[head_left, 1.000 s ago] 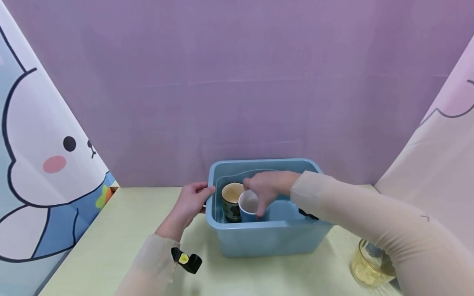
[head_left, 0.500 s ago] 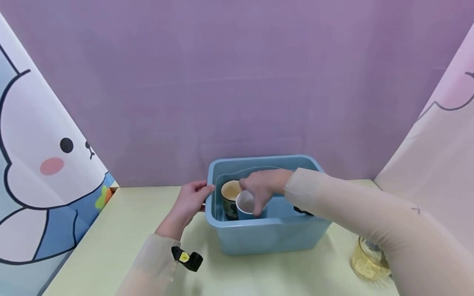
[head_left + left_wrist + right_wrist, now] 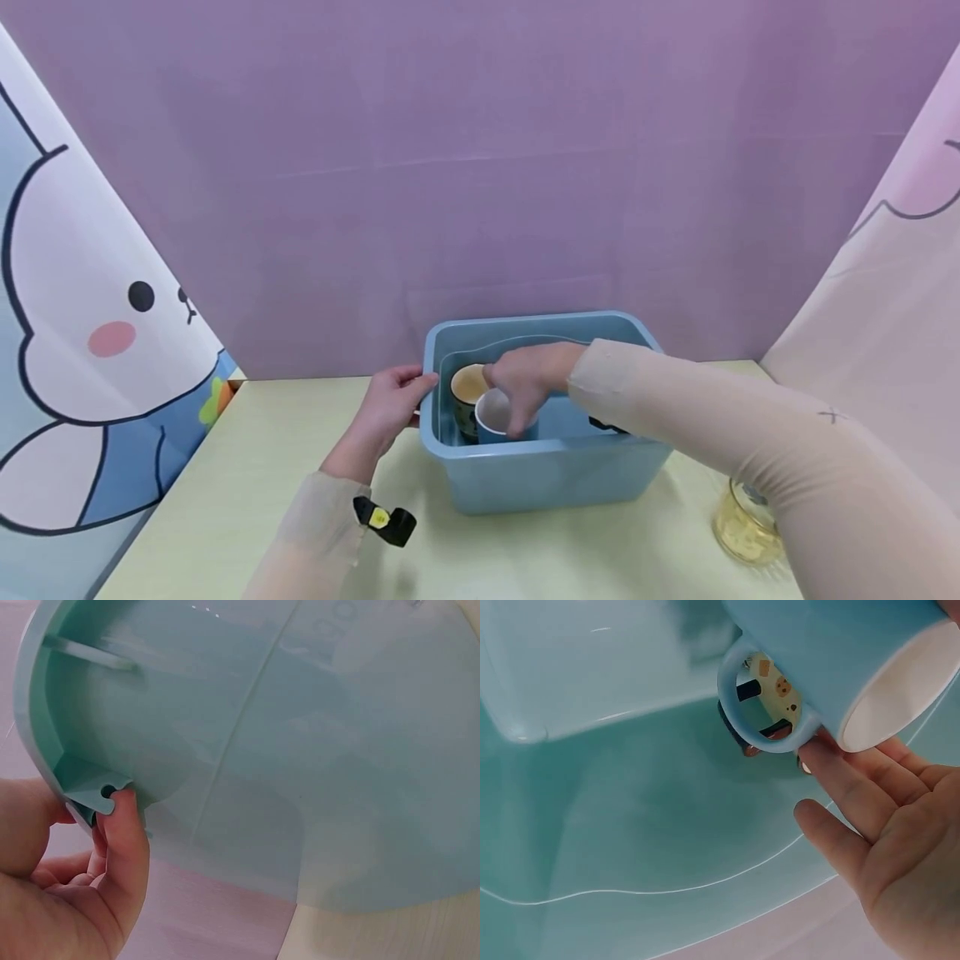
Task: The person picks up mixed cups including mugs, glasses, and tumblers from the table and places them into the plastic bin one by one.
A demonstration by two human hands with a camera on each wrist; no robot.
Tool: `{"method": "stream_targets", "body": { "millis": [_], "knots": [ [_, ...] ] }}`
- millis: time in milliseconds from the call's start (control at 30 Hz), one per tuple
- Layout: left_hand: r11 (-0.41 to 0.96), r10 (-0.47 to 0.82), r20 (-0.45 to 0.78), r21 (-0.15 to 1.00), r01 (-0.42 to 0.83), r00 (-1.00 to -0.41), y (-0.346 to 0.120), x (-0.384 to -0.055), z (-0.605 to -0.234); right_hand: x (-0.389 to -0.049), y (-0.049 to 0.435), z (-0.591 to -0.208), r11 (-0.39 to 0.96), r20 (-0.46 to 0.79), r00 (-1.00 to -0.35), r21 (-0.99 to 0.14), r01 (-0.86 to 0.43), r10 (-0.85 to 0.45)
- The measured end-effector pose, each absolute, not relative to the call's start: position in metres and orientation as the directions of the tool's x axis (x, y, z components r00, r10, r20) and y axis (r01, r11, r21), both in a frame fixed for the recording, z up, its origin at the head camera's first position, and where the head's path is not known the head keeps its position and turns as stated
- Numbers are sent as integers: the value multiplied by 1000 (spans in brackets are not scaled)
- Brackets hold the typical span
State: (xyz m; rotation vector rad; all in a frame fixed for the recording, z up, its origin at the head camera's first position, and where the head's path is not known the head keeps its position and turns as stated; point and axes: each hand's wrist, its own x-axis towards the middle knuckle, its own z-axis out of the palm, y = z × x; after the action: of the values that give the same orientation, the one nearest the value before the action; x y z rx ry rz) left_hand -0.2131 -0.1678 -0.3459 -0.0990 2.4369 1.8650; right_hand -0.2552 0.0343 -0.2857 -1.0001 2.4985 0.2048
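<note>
My left hand [image 3: 386, 408] grips the left rim of a light blue plastic bin [image 3: 551, 479]. In the left wrist view, the fingers [image 3: 124, 840] curl under the rim beside a small ribbed corner with a hole. Inside the bin my right hand [image 3: 525, 379] grips a light blue mug [image 3: 491, 432] with a white inside, thumb at its near side. The right wrist view shows the blue mug's handle [image 3: 731, 697] and, through it, part of a patterned mug [image 3: 781, 684]. That dark patterned mug [image 3: 467, 423], cream inside, stands left of the blue one, close beside it.
A yellowish clear glass [image 3: 746, 529] stands on the pale table [image 3: 300, 425] at the right, partly hidden by my right sleeve [image 3: 750, 433]. A purple cloth backdrop [image 3: 480, 183] rises behind the bin, with printed cloths at both sides.
My right hand has shifted slightly left inside the bin with the blue mug, nearer the patterned mug. My left hand keeps its grip on the rim.
</note>
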Motion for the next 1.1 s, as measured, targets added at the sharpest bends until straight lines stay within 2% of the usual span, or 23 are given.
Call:
{"method": "stream_targets", "body": {
  "millis": [367, 567, 1100],
  "knots": [
    [262, -12, -106, 959, -106, -994, -167, -212, -345, -253, 21, -289, 705, -405, -635, -34, -708, -658],
    [260, -9, -105, 960, -104, -994, -165, -212, -344, -250, 15, -290, 723, -406, -648, -45, -690, -644],
    [273, -11, -100, 957, -99, -995, -164, -210, -344, -250, 6, -294, 703, -423, -623, -49, -709, -658]
  ]
}}
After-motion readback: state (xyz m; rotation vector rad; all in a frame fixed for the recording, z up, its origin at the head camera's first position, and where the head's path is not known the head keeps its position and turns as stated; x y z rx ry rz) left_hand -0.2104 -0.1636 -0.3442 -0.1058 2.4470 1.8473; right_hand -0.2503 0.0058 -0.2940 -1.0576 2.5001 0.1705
